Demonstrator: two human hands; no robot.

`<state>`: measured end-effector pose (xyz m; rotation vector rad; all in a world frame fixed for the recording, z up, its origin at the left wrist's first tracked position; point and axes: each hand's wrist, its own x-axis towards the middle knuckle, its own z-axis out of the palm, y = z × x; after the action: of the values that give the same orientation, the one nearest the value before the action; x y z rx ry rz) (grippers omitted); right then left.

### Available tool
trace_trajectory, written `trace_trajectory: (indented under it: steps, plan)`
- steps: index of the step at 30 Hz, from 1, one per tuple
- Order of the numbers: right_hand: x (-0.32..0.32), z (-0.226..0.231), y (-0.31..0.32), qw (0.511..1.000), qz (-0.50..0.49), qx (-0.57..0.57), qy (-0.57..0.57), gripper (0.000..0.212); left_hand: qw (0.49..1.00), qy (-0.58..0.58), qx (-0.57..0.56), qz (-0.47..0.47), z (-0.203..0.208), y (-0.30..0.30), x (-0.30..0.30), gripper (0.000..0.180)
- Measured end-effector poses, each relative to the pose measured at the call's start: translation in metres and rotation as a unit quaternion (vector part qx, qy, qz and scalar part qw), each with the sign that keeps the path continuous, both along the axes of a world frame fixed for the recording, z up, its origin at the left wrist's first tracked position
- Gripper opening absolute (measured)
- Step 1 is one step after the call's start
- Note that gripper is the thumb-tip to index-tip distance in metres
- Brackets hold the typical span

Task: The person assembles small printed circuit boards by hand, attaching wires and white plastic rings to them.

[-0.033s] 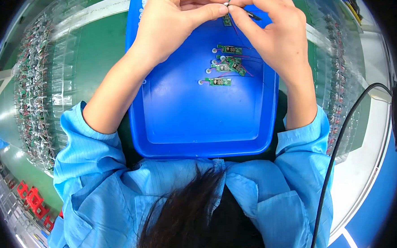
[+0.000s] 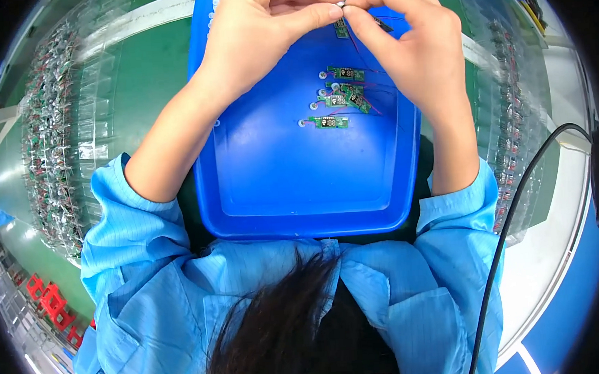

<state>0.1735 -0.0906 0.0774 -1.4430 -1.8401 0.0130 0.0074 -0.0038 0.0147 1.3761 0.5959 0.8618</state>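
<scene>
Over the far end of the blue tray (image 2: 308,225), my left hand (image 2: 258,37) and my right hand (image 2: 414,45) meet at their fingertips. Thumb and forefinger of each are closed in a pinch on a tiny whitish round part (image 2: 341,5); its exact kind is too small to make out. Just below the fingertips shows a green circuit board (image 2: 341,28), partly hidden by the hands. Nearer me in the tray lie several small green circuit boards (image 2: 330,122) with displays, thin wires and small round white discs (image 2: 303,123). Some of these boards overlap.
Long rows of wired parts in clear plastic flank the tray, one bundle at the left (image 2: 53,139) and another at the right (image 2: 509,122). A black cable (image 2: 496,258) curves along the right. Red stools (image 2: 51,301) stand far off at lower left.
</scene>
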Motion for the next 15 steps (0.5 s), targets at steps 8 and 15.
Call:
trace_trajectory:
  steps: [8, 15]
  plan:
    - [0.013, -0.013, 0.007, 0.997, -0.027, -0.061, 0.047, 0.01, 0.998, 0.033, 0.06, -0.004, 0.002, 0.002, -0.001, 0.017]
    - [0.023, -0.029, 0.011, 0.998, -0.032, -0.048, 0.037, 0.018, 0.998, 0.027, -0.014, -0.047, 0.001, 0.004, -0.004, 0.019]
